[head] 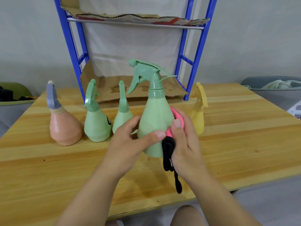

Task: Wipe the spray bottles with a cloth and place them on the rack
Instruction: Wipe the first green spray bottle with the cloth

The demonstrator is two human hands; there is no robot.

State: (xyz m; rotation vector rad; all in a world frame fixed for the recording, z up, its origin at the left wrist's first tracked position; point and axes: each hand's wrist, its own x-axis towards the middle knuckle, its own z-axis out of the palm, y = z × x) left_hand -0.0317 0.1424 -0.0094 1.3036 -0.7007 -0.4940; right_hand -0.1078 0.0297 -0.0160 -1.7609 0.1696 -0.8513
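Row of four bottles between held green bottle and blue rack

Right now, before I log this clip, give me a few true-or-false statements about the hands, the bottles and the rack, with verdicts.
1. The left hand holds the large green bottle. True.
2. The right hand presses a blue cloth against it. False: the cloth is pink.
3. The yellow bottle stands on the rack. False: it stands on the table.
4. The peach bottle stands at the left end of the row. True.
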